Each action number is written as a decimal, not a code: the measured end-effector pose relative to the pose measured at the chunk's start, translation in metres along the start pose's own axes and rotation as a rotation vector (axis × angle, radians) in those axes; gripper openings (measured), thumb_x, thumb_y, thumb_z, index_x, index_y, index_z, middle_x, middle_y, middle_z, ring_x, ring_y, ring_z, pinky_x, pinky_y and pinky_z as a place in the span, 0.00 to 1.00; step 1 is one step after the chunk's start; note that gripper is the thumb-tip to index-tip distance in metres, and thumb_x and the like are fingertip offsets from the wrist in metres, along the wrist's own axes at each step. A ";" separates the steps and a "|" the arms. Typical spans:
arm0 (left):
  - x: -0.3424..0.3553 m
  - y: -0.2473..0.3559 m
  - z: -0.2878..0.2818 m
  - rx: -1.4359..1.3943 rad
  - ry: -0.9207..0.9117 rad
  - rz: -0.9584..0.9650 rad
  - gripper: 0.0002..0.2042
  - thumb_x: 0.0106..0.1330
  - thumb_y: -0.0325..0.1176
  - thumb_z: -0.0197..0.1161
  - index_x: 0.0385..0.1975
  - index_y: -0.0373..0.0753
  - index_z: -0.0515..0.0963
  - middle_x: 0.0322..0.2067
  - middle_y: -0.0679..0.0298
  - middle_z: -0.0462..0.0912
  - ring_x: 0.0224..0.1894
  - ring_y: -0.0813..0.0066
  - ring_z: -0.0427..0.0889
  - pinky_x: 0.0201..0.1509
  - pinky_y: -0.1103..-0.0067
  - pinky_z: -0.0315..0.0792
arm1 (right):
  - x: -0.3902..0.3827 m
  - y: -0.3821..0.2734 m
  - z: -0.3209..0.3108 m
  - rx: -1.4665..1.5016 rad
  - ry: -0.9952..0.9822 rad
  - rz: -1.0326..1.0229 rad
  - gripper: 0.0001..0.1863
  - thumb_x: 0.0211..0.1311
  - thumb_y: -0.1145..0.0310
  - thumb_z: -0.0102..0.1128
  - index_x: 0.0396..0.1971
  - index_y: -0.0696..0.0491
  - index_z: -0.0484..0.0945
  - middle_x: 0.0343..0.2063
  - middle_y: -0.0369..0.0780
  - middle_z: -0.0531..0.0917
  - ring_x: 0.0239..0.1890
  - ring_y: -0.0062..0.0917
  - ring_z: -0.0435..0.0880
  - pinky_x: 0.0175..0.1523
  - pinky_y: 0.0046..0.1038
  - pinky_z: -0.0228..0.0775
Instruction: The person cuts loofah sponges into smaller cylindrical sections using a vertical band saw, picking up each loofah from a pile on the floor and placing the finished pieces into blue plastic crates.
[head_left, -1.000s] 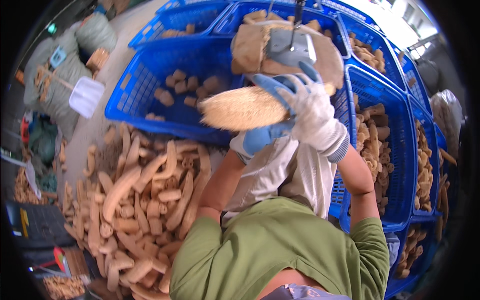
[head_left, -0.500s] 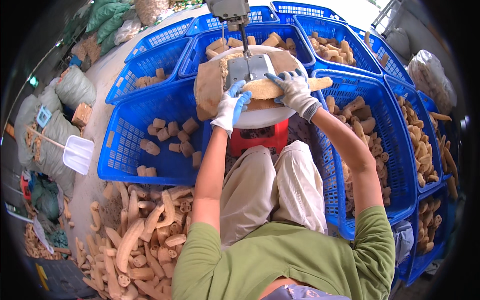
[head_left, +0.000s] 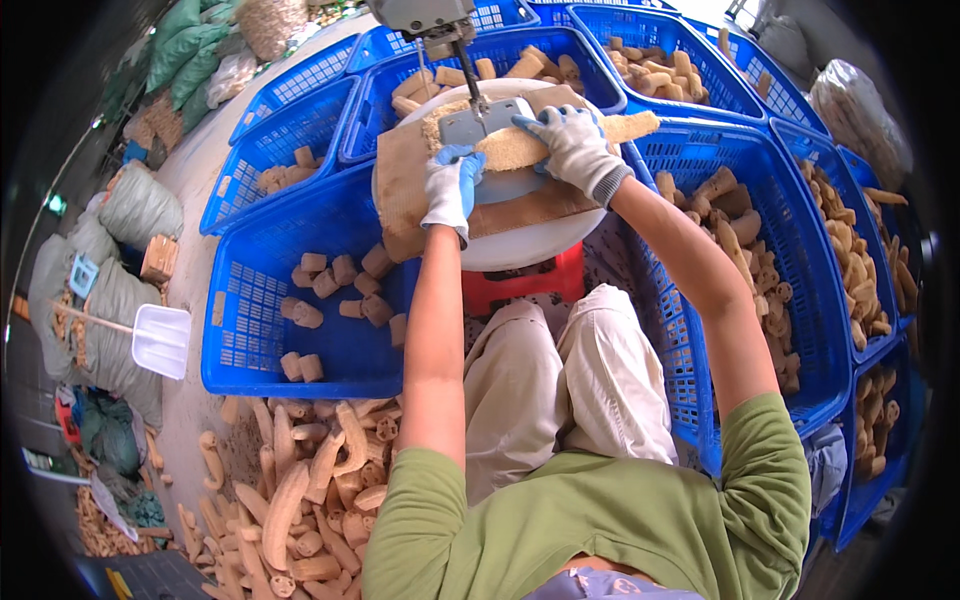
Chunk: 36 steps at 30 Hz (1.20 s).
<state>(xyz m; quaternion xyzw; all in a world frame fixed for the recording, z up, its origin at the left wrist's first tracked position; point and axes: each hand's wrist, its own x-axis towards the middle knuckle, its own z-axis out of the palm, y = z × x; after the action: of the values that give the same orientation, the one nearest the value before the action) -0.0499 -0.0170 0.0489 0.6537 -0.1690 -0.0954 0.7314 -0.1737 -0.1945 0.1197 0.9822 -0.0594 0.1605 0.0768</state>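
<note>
A long dried loofah (head_left: 508, 152) lies across the metal plate of a powered cutting machine (head_left: 488, 122), below its upright rod. My right hand (head_left: 577, 148), in a white and blue work glove, grips it from above near the middle. The tapered end sticks out to the right past that hand. At the left end, the gloved fingers of my left hand (head_left: 452, 190) are bent against the loofah; the palm side is partly hidden. Cardboard (head_left: 400, 185) covers the round white stand (head_left: 520, 248) around the plate.
A blue crate (head_left: 300, 375) with short cut loofah pieces stands to my left. Another blue crate (head_left: 700, 455) of loofahs is on my right, with several more behind. Whole loofahs (head_left: 290, 510) are heaped on the floor at left, near a white dustpan (head_left: 160, 342).
The loofah has tilted, its right end now higher. My left hand has come in against its left end, fingers more bent. The whole view has shifted slightly.
</note>
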 end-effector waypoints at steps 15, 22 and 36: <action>0.052 -0.007 0.019 0.082 0.238 0.192 0.04 0.57 0.28 0.67 0.29 0.37 0.80 0.26 0.66 0.82 0.30 0.74 0.79 0.40 0.78 0.73 | 0.046 0.026 -0.001 0.178 -0.166 0.107 0.41 0.46 0.54 0.76 0.65 0.32 0.71 0.55 0.41 0.81 0.58 0.40 0.78 0.60 0.40 0.73; 0.052 -0.020 -0.019 -0.291 0.365 0.230 0.07 0.64 0.31 0.59 0.39 0.38 0.77 0.36 0.62 0.83 0.33 0.74 0.81 0.38 0.76 0.76 | 0.015 0.017 0.001 0.191 -0.072 0.048 0.40 0.55 0.65 0.63 0.71 0.38 0.63 0.56 0.46 0.78 0.57 0.43 0.79 0.68 0.49 0.60; -0.118 0.071 -0.049 0.125 -0.326 0.090 0.30 0.65 0.33 0.70 0.66 0.35 0.67 0.55 0.59 0.77 0.55 0.74 0.76 0.60 0.78 0.71 | -0.085 -0.046 -0.007 0.004 0.370 -0.179 0.35 0.58 0.57 0.62 0.68 0.34 0.66 0.58 0.36 0.75 0.66 0.34 0.69 0.74 0.60 0.43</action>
<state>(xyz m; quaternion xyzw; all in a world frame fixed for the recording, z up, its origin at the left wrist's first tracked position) -0.1468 0.0803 0.1001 0.6657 -0.3200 -0.1566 0.6557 -0.2500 -0.1399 0.0928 0.9375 0.0437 0.3310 0.0986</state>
